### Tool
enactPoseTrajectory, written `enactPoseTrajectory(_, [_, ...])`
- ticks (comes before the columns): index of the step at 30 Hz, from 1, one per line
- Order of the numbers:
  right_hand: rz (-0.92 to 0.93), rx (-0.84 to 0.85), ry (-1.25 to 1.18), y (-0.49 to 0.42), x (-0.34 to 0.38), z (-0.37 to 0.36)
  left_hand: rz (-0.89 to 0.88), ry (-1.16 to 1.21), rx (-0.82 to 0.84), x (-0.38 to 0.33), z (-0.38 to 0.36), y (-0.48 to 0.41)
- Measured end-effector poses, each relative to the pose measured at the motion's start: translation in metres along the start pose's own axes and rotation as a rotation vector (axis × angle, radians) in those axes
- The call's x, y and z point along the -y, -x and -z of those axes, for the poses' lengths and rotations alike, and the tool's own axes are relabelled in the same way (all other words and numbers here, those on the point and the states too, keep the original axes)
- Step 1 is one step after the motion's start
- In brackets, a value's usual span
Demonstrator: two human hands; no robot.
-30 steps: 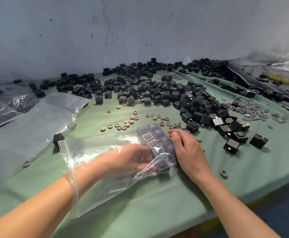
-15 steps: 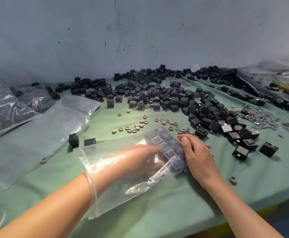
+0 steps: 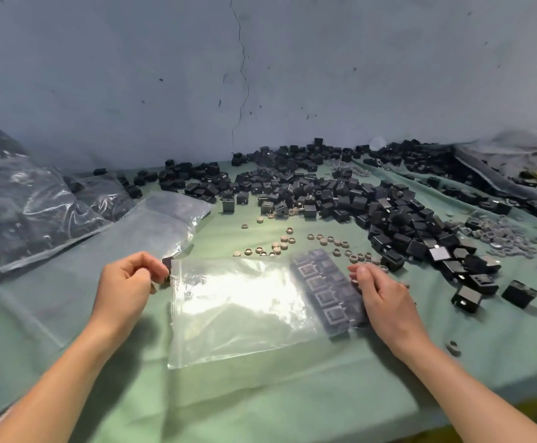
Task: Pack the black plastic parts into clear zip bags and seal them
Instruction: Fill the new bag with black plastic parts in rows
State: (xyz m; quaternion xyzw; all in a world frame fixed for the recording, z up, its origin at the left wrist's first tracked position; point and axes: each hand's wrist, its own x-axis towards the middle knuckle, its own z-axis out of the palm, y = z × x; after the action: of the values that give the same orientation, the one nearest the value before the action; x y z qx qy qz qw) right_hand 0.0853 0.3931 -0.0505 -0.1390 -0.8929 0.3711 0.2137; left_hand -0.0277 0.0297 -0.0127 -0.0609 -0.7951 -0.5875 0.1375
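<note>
- A clear zip bag [image 3: 244, 311] lies flat on the green-covered desk [image 3: 260, 404], near the front edge, between the two hands.
- Black parts [image 3: 327, 292] sit packed in neat rows inside the bag, all at its right end. The rest of the bag is flat and see-through.
- The left hand [image 3: 126, 286] is at the bag's far-left corner, fingers curled, thumb and forefinger pinching the plastic edge there.
- One small black piece [image 3: 166, 262] shows right at those fingertips. I cannot tell whether the hand holds it or it lies on the desk behind.
- The right hand [image 3: 385, 298] grips the bag's right end, fingers curled against the packed rows through the plastic.
- A big heap of loose black parts [image 3: 340, 193] spreads across the far and right side of the desk, reaching the wall [image 3: 260, 75].
- Small tan rings [image 3: 280, 244] are scattered just beyond the bag, between it and the heap.
- Grey rings [image 3: 500, 238] lie in a patch at the right, beside the heap.
- Filled plastic bags [image 3: 27, 206] holding dark parts are stacked at the far left.
- A pile of flat empty bags [image 3: 139, 231] lies just right of them, near the left hand.
</note>
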Motion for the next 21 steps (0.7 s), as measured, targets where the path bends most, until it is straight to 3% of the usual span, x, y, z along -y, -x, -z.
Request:
enactPoseTrajectory(2, [0.025, -0.014, 0.040, 0.000, 0.005, -0.001, 0.009, -0.100, -0.083, 0.006, 0.005, -0.004])
enactPoseTrajectory(4, [0.079, -0.067, 0.073, 0.000, 0.013, -0.004, -0.012, -0.250, -0.066, 0.013, 0.004, -0.009])
enactPoseTrajectory(8, [0.232, -0.073, 0.103, -0.014, 0.050, -0.019, -0.034, -0.438, 0.127, 0.028, -0.005, -0.016])
enactPoseTrajectory(14, [0.279, 0.138, 0.227, -0.069, 0.108, -0.046, 0.036, -0.749, 0.408, 0.036, -0.012, -0.046])
enactPoseTrajectory(18, [0.254, 0.282, 0.355, -0.103, 0.128, -0.067, -0.012, -0.632, 0.724, 0.030, -0.004, -0.061])
enactPoseTrajectory(21, [0.248, 0.367, 0.411, -0.116, 0.130, -0.087, -0.074, -0.622, 0.792, 0.030, 0.004, -0.058])
